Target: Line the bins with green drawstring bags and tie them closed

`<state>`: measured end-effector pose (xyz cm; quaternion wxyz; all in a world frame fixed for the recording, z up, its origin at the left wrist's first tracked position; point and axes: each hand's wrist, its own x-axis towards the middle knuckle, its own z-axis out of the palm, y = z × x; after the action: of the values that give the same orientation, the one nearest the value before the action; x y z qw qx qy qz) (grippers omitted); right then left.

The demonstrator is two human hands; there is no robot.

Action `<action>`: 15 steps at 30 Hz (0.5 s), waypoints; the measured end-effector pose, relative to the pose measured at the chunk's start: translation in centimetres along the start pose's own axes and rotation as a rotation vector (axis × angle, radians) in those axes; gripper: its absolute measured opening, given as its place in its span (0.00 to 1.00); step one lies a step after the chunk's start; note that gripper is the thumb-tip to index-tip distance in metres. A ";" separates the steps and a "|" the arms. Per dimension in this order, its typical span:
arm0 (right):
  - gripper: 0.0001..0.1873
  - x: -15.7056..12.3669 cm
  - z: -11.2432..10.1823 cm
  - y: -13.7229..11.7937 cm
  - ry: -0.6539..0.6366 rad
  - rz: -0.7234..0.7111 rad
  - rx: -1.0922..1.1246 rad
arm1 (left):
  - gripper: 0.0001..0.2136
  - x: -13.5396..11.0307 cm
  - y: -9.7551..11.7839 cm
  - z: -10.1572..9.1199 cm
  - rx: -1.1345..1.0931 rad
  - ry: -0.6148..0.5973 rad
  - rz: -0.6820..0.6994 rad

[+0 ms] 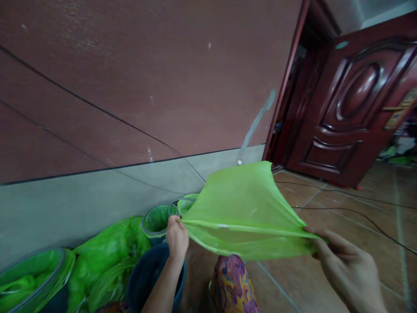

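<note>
A thin bright green plastic bag (247,204) is stretched between my two hands, its body billowing up and away from me. My left hand (177,239) pinches one corner of the bag's near edge. My right hand (345,265) grips the opposite corner between thumb and fingers. Below my left forearm stands a dark blue bin (135,278) without a visible liner. Just behind my left hand is a smaller bin (158,219) lined with green plastic. A grey ring beside my left fingers is partly hidden, and I cannot tell whether I touch it.
Green plastic bags (107,243) lie heaped along the wall. At the lower left is a green-lined bin (58,265). My patterned knee (233,282) is below the bag. Black cables (355,211) cross the tiled floor toward an open dark red door (345,148).
</note>
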<state>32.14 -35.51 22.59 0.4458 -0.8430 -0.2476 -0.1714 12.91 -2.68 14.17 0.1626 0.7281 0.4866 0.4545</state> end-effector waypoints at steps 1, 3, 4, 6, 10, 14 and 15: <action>0.19 -0.3 0.1 0.1 -0.020 0.036 0.013 | 0.09 0.2 -0.1 -0.1 -0.034 0.009 -0.033; 0.20 -0.6 0.4 0.7 -0.053 0.074 0.033 | 0.09 0.7 -0.4 -0.4 -0.102 0.018 -0.054; 0.20 -0.7 0.6 1.1 -0.068 0.074 0.029 | 0.10 0.9 -0.6 -0.6 -0.127 0.016 -0.050; 0.21 -0.5 0.9 2.0 -0.106 0.063 -0.014 | 0.11 1.4 -1.1 -1.0 -0.158 -0.014 -0.020; 0.22 0.3 2.0 4.1 -0.204 0.023 -0.149 | 0.14 2.7 -2.8 -1.9 -0.228 -0.158 0.148; 0.24 1.2 2.1 7.0 -0.307 0.025 -0.130 | 0.14 4.4 -3.0 -4.2 -0.232 -0.277 0.339; 0.25 1.3 1.8 7.9 -0.277 0.007 -0.126 | 0.14 4.8 -2.7 -5.1 -0.228 -0.281 0.370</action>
<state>37.84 -37.41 17.05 0.3539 -0.8858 -0.2926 -0.0673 7.82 1.68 17.51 0.2236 0.8378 0.2632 0.4229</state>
